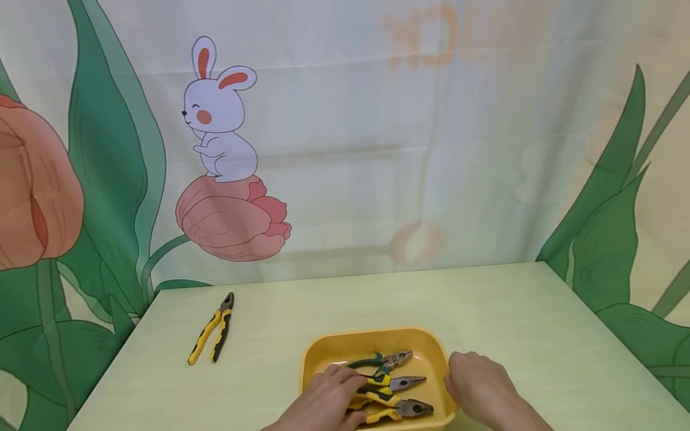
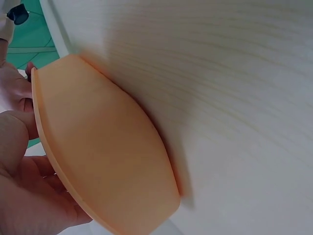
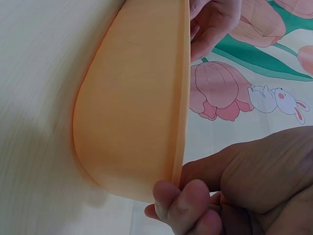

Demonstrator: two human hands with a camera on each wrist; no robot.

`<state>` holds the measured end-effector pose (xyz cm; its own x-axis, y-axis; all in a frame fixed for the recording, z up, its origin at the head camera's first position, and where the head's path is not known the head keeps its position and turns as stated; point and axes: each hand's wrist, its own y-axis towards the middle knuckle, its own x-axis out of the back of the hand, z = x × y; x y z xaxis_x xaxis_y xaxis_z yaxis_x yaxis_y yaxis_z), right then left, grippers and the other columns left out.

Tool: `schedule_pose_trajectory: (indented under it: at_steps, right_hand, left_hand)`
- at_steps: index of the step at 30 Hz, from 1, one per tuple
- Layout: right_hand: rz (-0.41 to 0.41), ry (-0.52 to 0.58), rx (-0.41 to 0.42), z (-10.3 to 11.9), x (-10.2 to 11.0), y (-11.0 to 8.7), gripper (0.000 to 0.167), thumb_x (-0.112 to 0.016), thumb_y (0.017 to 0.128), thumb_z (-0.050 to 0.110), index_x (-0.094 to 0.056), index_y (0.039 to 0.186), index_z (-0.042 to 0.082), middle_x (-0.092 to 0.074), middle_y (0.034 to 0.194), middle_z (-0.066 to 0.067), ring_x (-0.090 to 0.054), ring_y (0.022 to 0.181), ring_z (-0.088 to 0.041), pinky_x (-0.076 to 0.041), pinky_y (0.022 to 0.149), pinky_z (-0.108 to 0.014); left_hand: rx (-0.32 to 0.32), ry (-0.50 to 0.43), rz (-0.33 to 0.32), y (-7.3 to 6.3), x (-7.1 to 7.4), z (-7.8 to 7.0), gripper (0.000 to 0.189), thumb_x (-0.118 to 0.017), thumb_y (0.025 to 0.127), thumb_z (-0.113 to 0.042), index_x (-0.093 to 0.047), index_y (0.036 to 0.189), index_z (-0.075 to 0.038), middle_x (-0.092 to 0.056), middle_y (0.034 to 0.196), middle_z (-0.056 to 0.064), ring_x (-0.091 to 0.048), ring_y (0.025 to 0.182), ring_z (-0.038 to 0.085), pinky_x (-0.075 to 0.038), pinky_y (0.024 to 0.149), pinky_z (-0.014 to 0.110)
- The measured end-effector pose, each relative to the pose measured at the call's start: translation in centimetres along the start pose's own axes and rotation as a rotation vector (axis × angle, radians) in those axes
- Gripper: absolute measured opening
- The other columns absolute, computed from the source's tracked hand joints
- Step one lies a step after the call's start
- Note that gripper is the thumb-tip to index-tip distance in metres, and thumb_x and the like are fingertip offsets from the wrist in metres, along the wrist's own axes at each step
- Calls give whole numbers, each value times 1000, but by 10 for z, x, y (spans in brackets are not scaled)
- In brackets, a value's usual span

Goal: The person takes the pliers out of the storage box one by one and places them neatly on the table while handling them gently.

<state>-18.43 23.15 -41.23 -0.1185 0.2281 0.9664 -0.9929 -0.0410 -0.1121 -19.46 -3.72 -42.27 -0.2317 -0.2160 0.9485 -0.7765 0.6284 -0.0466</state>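
Observation:
In the head view a yellow plastic tray [image 1: 356, 339] holds several pliers. Combination pliers with yellow-black handles [image 1: 415, 408] lie nearest me, and my left hand [image 1: 329, 398] reaches over the rim with thumb and fingers around their handles; their handle ends are hidden. Beyond these are yellow-handled needle-nose pliers [image 1: 408, 382] and green-handled pliers [image 1: 398, 359]. My right hand [image 1: 480, 383] pinches the tray's right rim, thumb and curled fingers on either side in the right wrist view. The tray's outer wall [image 2: 107, 147] hides the left fingertips in the left wrist view.
Another pair of yellow-black pliers [image 1: 212, 328] lies on the pale table [image 1: 259, 359], left of the tray, jaws pointing away. Behind the table's far edge hangs a curtain [image 1: 345, 149] printed with a rabbit, tulips and leaves.

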Motion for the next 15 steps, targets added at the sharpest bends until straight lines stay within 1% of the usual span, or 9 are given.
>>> schedule_pose_trajectory:
  at_steps: [4,6,7,8,11,13,15]
  right_hand:
    - [-5,1,2,0,0,-1,36,-62,92,4,-49,60,11,-42,55,1,-33,48,-12,-31,47,-26]
    - [-2,0,2,0,0,-1,36,-63,92,5,-49,60,11,-43,55,1,-33,48,-12,-31,47,-26]
    - [2,-3,1,0,0,-1,36,-63,93,5,-49,60,11,-43,55,1,-34,48,-12,-32,47,-26]
    - [5,-5,-1,0,0,-1,36,-63,93,5,-50,60,11,-43,55,1,-34,48,-13,-32,47,-26]
    - [11,-9,-7,0,1,0,35,-63,94,6,-51,61,11,-45,55,0,-36,49,-13,-33,47,-26]
    - [14,-11,-9,0,1,0,35,-63,94,7,-51,62,11,-45,56,0,-36,49,-13,-33,47,-26]
    - [17,-11,-12,0,1,0,35,-64,94,7,-51,62,11,-45,56,0,-36,49,-13,-33,48,-26]
  left_hand:
    - [-25,1,21,5,-6,7,43,-73,97,-39,-68,130,-12,-65,125,-2,-58,115,17,-50,93,43]
    - [-62,11,22,8,-12,13,42,-70,99,-39,-68,130,-11,-65,125,-1,-59,114,19,-52,89,44]
    - [-90,33,24,11,-18,19,42,-68,101,-39,-68,131,-10,-65,126,1,-59,115,21,-52,87,45]
    - [-111,50,28,13,-21,22,42,-66,102,-40,-67,132,-10,-65,127,1,-59,115,21,-52,87,45]
    - [-158,104,67,17,-24,27,42,-63,104,-41,-66,134,-11,-63,129,1,-58,118,21,-53,87,46]
    - [-163,133,109,18,-19,25,42,-65,103,-40,-66,134,-12,-62,130,-1,-56,119,19,-52,91,43]
    - [-160,141,144,17,-8,18,40,-69,101,-37,-68,133,-13,-62,129,-2,-56,117,17,-51,95,41]
